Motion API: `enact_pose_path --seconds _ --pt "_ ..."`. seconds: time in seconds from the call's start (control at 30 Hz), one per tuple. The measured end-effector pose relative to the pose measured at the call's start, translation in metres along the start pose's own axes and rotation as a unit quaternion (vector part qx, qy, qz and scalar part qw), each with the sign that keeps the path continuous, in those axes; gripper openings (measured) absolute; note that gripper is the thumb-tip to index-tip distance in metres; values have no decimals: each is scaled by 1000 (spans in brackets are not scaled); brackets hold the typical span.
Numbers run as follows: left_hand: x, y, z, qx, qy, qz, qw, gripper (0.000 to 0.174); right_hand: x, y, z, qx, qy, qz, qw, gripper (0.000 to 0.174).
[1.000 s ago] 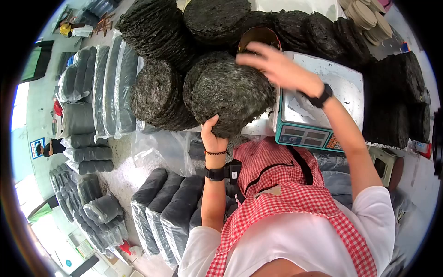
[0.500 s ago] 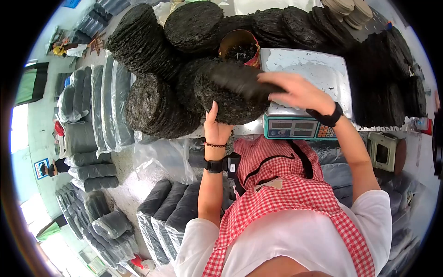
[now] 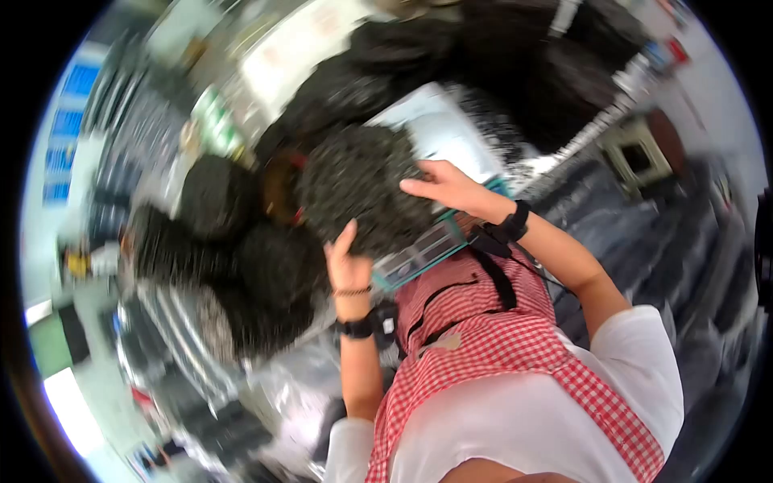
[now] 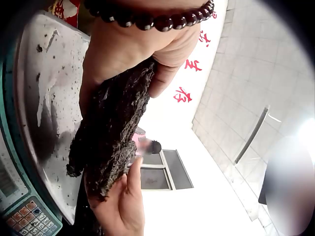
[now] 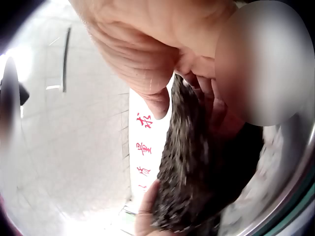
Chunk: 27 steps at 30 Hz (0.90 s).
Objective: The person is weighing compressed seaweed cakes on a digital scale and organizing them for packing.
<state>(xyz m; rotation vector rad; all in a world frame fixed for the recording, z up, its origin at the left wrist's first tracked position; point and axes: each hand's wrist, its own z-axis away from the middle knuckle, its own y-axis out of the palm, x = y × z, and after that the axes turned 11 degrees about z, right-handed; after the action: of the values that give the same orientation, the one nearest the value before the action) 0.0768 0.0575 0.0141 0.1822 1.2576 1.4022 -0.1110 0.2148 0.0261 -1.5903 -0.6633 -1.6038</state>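
A thick bundle of round, dark dried seaweed sheets (image 3: 362, 189) is held between both hands, over the front of a teal-edged digital scale (image 3: 451, 129). My left hand (image 3: 348, 262) grips its near left edge, thumb on the upper face and the other fingers hidden underneath. At the right edge, my right hand (image 3: 457, 193) holds it with the thumb on top. The left wrist view shows the bundle (image 4: 115, 130) edge-on, with ragged layered sides, beside the scale's metal pan (image 4: 49, 98). In the right wrist view the seaweed (image 5: 184, 162) sits between thumb and fingers.
Left of the bundle are a brown tub (image 3: 282, 189) and several stacks of seaweed discs (image 3: 278, 270). More dark stacks (image 3: 531, 72) stand behind and right of the scale. A boxy beige appliance (image 3: 640, 157) is at the far right, with plastic-wrapped bundles (image 3: 181, 338) at the left.
The right hand swept a blurred piece of seaweed over the pile; now it grips the bundle's right edge. Both hands and the bundle have moved over the scale as the head view turned.
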Motion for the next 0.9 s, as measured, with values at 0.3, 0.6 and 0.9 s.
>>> enact_pose_path --seconds 0.3,0.6,0.9 --pt "-27 39 -17 49 175 -78 980 47 -76 -338 60 -226 73 704 669 97" --pt "-17 71 -30 9 333 -257 907 63 -45 -357 63 -327 -100 722 602 43" --pt "-2 59 -18 147 463 -656 578 70 -14 -249 81 -386 -43 -400 830 29"
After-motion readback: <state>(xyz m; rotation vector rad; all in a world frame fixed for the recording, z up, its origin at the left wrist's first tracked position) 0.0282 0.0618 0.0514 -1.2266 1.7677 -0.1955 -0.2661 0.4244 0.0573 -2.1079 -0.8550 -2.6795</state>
